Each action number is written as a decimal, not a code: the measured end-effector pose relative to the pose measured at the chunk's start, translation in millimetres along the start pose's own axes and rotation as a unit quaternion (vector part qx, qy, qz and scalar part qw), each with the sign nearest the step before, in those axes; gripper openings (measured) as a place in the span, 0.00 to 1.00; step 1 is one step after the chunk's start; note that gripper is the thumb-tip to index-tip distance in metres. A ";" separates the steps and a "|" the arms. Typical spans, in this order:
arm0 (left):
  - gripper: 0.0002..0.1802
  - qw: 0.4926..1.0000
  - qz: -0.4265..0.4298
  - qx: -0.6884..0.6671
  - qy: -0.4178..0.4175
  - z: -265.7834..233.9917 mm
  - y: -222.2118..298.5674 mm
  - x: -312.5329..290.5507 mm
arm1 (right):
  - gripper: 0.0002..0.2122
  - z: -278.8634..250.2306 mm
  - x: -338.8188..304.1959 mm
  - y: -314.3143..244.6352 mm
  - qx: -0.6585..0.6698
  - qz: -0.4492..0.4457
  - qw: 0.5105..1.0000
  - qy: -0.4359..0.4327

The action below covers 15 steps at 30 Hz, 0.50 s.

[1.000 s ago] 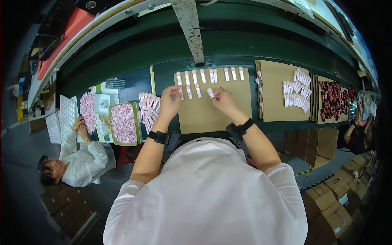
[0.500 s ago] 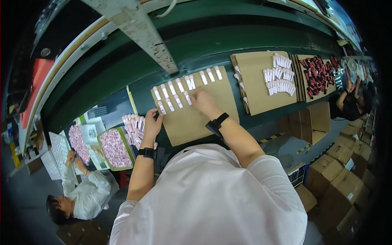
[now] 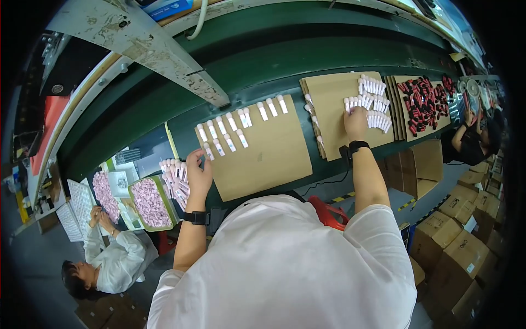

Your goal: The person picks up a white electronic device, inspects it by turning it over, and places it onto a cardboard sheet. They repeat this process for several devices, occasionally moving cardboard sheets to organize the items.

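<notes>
At the right, my right hand (image 3: 356, 122) reaches down among rows of small white cosmetic tubes with pink caps (image 3: 378, 122) on a brown cardboard sheet (image 3: 334, 137). Its fingers are bent together, and the back of the hand hides what they hold. My left hand (image 3: 199, 171) is by the left edge of another cardboard sheet (image 3: 257, 170), thumb and fingers apart, just below the nearest tube (image 3: 208, 151). Two slanting rows of the same tubes lie along this sheet's far side. To the left of that hand is a heap of pink-capped tubes (image 3: 175, 178).
Red and black tubes (image 3: 422, 104) cover a sheet farther right. A green-rimmed tray (image 3: 171, 218) of small pink pieces stands at the left near a co-worker in white (image 3: 123, 257). A painted metal post (image 3: 159, 55) rises behind the sheet. Cardboard boxes (image 3: 449, 236) stand at lower right.
My right hand has moved right, from the tubes on the middle sheet to those on the right-hand sheet. My left hand stays by the middle sheet's left edge. The view has shifted slightly.
</notes>
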<state>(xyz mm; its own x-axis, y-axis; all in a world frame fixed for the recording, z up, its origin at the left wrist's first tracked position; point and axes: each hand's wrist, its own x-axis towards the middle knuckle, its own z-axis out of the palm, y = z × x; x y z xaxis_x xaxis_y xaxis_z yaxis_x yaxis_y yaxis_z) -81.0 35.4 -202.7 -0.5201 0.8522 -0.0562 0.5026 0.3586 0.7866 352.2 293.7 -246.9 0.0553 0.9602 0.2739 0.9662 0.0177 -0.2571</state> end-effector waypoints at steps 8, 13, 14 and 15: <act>0.16 0.992 0.085 -0.080 -0.039 -5.4 97.7 8.2 | 0.09 -62.8 -31.6 -106.2 0.312 -0.043 0.927 -0.203; 0.17 0.961 0.148 -0.151 -0.177 -19.1 190.5 0.7 | 0.10 -159.7 -62.3 -185.6 0.422 -0.250 0.855 -0.171; 0.17 0.962 0.148 -0.149 -0.175 -24.5 197.9 -1.5 | 0.10 -172.5 -65.6 -193.1 0.429 -0.297 0.837 -0.164; 0.16 0.960 0.146 -0.152 -0.185 -29.9 204.2 -4.7 | 0.10 -182.9 -69.4 -199.3 0.431 -0.299 0.835 -0.164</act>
<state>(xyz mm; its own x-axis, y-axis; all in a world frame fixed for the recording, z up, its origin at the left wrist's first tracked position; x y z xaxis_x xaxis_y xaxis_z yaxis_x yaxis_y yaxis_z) 3.4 93.2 -23.4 -0.0787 0.9966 0.0239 0.3354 0.0039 0.9421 201.8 172.6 -45.1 -0.5807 0.7304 0.3595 0.2481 0.5794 -0.7764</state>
